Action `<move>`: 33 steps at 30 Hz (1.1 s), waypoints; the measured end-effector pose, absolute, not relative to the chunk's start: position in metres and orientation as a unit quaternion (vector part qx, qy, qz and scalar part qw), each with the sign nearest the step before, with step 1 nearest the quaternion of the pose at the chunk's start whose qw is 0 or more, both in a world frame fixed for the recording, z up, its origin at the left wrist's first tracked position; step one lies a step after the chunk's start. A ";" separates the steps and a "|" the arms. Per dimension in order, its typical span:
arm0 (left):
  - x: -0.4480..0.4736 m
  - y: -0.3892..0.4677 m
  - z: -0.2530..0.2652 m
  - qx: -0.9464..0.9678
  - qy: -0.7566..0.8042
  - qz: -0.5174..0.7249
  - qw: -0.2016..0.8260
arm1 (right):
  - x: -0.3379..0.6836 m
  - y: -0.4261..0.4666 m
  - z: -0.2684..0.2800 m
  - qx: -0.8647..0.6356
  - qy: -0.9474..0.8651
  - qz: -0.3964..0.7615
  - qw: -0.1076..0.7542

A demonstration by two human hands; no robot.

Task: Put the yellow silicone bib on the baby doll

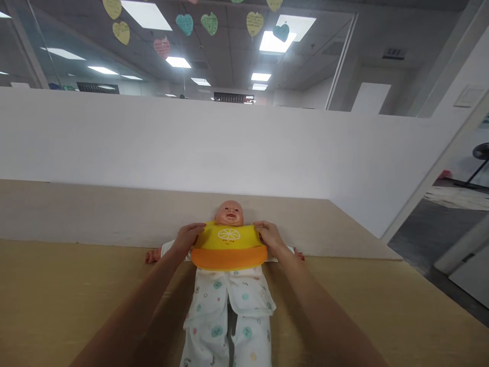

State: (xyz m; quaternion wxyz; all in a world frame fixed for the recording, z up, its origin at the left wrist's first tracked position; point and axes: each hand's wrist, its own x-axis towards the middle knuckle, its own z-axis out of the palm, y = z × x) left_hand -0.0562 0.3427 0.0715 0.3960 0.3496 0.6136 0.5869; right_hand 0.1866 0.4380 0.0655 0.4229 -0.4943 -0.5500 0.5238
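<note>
Head view: doll [228, 285] lies face up on tan tabletop [57, 300], head toward white partition wall [191, 148], legs toward the wearer.
Bib: yellow bib [228, 244] with orange catch pocket sits on doll's chest, just under the chin; lemon face print up, pocket edge toward the legs.
Why so: flat-on-back pose keeps the chest open, so bib can rest level and both top corners are reachable from either side of the neck.
Left hand: left hand [187, 237] on bib's upper left corner by doll's shoulder, fingers curled over the edge, pinching or pressing it; exact closure hard to tell.
Right hand: right hand [269, 235] mirrors it on the upper right corner, fingers bent onto the bib edge, touching.
Clothes: white printed romper [229, 311] below bib, doll's arms spread sideways.
Around: paper hearts [185, 23] hang from ceiling; dark floor at right.
</note>
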 end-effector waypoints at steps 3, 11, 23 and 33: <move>-0.055 0.308 0.063 0.430 0.641 0.568 0.285 | 0.201 0.419 0.061 -0.469 -0.596 0.458 0.463; -0.024 0.224 0.024 0.559 0.629 0.526 0.125 | 0.234 0.306 0.017 -0.419 -0.686 0.330 0.495; -0.023 0.227 0.021 0.598 0.650 0.468 -0.030 | 0.234 0.290 0.010 -0.436 -0.743 0.275 0.427; -0.030 0.231 0.017 0.618 0.659 0.426 -0.043 | 0.232 0.301 0.004 -0.416 -0.756 0.272 0.426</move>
